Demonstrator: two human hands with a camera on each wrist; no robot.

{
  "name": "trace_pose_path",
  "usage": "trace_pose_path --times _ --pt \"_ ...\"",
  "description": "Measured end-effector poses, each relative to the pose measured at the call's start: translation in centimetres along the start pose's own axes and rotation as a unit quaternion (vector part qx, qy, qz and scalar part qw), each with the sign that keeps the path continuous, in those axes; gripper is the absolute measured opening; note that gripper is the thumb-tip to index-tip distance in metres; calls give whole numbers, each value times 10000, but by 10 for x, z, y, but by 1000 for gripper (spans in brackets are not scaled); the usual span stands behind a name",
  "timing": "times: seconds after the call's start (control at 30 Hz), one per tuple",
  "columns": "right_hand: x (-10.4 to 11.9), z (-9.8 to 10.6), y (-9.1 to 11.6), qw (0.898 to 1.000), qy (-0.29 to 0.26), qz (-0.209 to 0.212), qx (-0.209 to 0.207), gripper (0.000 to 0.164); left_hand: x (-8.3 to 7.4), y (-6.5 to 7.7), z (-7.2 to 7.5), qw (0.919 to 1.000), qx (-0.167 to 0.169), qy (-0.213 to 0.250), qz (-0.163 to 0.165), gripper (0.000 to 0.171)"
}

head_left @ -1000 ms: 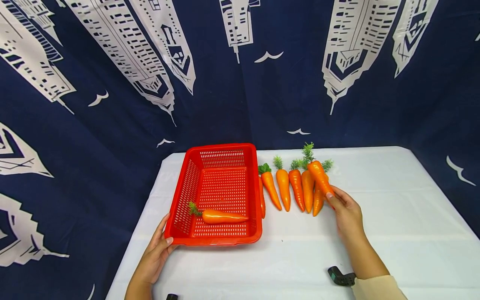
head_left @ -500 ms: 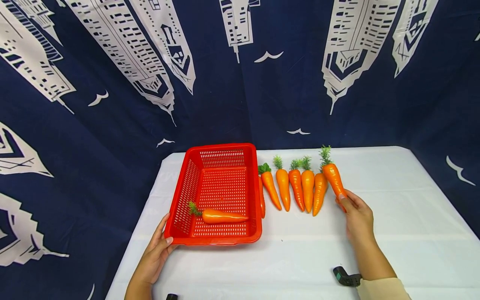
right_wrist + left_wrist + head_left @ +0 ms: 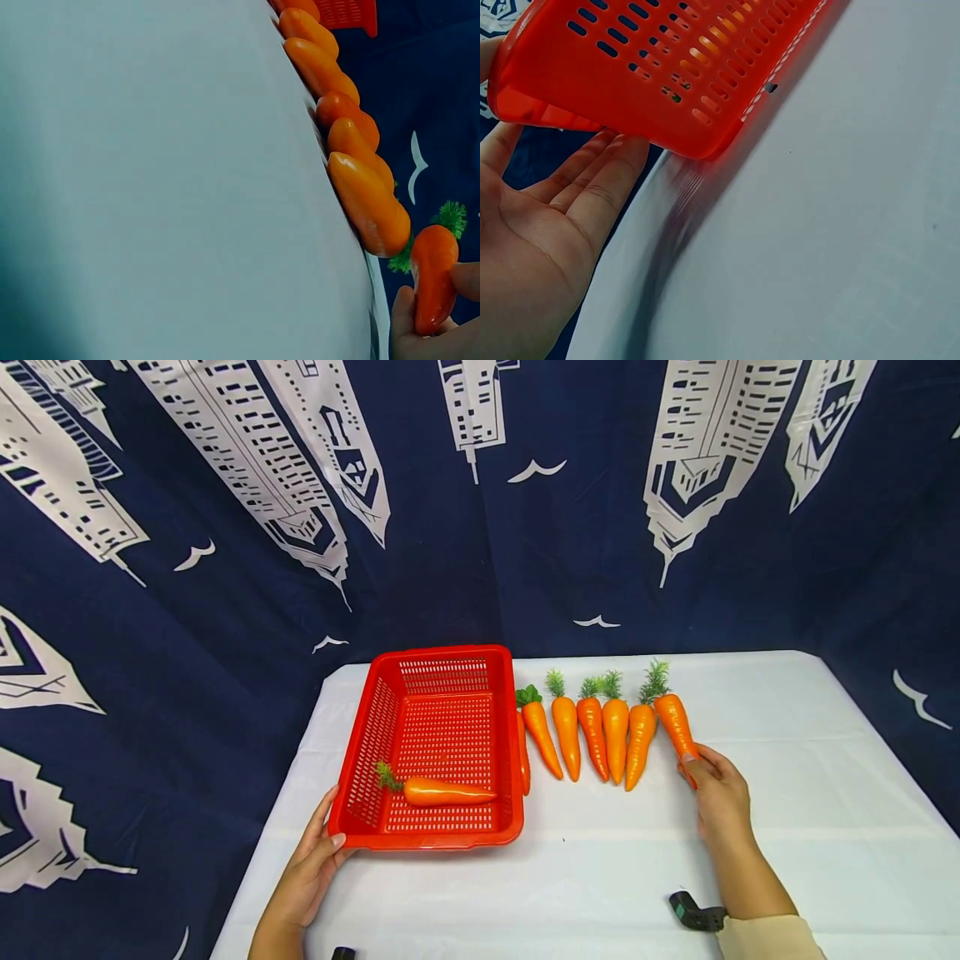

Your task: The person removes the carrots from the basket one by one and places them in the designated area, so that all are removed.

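My left hand holds the near left corner of the red plastic basket. In the left wrist view its thumb lies at the rim and its fingers reach under it. One orange carrot with green leaves lies across the basket's floor. On the right, my right hand pinches a carrot by its narrow end, leafy top pointing away. The right wrist view shows this carrot between thumb and fingers. Just left of it, another carrot ends a row on the table.
Several more carrots lie side by side right of the basket, the leftmost carrot partly hidden by its rim. A white cloth covers the table. A dark blue printed curtain hangs behind. A black device sits by my right wrist.
My right hand has carried its carrot rightward and lower, from over the row's right end to just beside it. The left hand and basket stay where they were.
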State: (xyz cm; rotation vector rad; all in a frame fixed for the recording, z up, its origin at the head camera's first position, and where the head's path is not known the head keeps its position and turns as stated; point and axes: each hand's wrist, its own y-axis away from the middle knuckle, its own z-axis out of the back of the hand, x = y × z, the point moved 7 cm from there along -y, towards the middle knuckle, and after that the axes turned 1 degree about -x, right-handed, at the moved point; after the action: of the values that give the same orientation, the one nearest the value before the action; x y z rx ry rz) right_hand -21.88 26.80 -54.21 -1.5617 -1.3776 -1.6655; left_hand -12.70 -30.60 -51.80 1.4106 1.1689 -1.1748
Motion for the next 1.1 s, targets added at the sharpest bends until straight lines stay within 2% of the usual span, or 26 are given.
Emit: trace_pose_path --times 0.1,0.23,0.37,0.5,0.67,0.83,1.1 --pt "-1 0 0 9991 427 -13 55 59 0 0 0 10000 -1 0 6 70" --pt "-2 -1 0 9930 1178 -12 64 62 0 0 0 10000 5 10 -9 69" --pt "0 -3 -2 9805 1962 55 129 63 0 1 0 10000 14 32 -14 69" --pt "3 -10 -3 9659 2544 225 421 66 0 0 0 10000 -6 16 -6 69" --pt "7 -18 -5 9496 2999 390 829 75 -1 0 0 10000 -36 -14 7 69" --pt "8 -21 -9 9303 3505 466 981 81 -1 0 1 10000 -31 -27 3 69" --pt "8 -26 -14 9223 3666 431 1145 89 0 -1 1 10000 11 -2 -10 69"
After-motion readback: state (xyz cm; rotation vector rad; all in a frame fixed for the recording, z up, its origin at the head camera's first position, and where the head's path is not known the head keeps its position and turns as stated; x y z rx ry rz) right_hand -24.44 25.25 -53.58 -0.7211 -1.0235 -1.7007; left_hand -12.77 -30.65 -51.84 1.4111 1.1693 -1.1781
